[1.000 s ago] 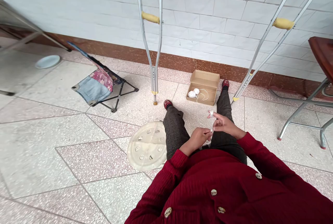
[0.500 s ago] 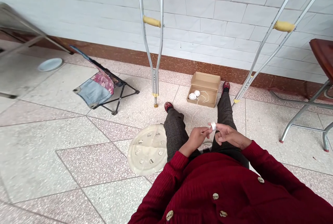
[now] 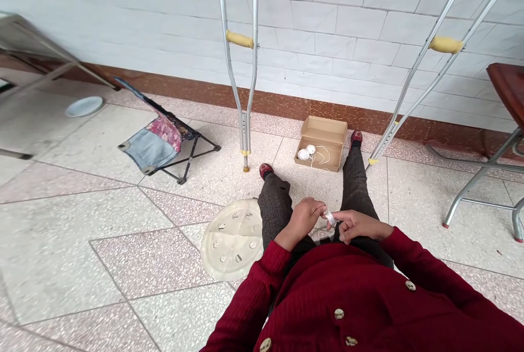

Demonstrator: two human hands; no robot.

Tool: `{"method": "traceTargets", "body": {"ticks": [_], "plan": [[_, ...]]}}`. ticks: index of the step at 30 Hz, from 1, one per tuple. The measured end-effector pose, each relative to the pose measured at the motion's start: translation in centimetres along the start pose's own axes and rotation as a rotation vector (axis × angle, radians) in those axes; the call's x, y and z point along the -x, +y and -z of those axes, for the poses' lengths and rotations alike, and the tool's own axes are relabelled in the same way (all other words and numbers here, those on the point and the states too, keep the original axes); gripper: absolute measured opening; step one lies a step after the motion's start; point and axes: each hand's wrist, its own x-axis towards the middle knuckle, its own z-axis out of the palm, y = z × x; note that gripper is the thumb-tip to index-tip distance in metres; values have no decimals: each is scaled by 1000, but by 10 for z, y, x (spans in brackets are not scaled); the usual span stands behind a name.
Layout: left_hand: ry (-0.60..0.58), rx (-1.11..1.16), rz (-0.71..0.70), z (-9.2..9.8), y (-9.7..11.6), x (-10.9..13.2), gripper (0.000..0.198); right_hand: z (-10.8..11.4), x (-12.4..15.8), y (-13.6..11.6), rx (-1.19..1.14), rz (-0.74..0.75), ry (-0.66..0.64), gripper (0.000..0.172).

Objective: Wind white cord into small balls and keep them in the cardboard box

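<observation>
White thread, wound into a small bobbin (image 3: 329,216), is pinched just above the lap by the closed fingertips of the left hand (image 3: 302,220), long axis lying left to right, and touched from the right by the half-curled right hand (image 3: 355,225), its grip impossible to tell.

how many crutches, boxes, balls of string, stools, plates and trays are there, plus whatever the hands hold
crutches: 2
cardboard box: 1
balls of string: 2
folding stool: 1
white plate: 1
round tray: 1
white spool in left hand: 1
total: 9
</observation>
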Motion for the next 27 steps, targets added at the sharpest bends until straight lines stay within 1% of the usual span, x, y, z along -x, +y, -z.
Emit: {"method": "traceTargets", "body": {"ticks": [2,4,7,8,10,13,15,16,18,20,22,24,27], "plan": [[10,73,45,-5,1,-1,38,-4,3,-12,-114,99,25,60],[6,126,97,-13,3,-1,39,-3,5,-24,-183,198,81,64],[-59,159,123,-25,8,3,38,5,2,-31,-188,279,188,72],[-84,162,119,-28,9,4,38,9,-1,-29,-150,283,229,74],[-106,144,101,-30,11,6,38,17,-7,-20,0,246,304,78],[-77,33,59,-24,12,6,37,20,-14,4,298,117,371,80],[-61,-41,19,-17,11,4,36,16,-14,17,400,27,338,72],[-58,-60,3,-13,10,4,35,12,-13,20,397,-6,288,65],[-53,-62,-14,-7,7,3,36,6,-7,19,306,-43,160,51],[-34,-42,-3,-5,5,2,36,2,0,11,160,-39,59,44],[-13,10,23,-6,4,2,37,1,7,-1,24,1,18,43],[-9,88,59,-11,6,2,39,1,11,-12,-85,73,16,47],[-22,181,111,-22,11,4,42,2,11,-24,-196,200,71,59]]}}
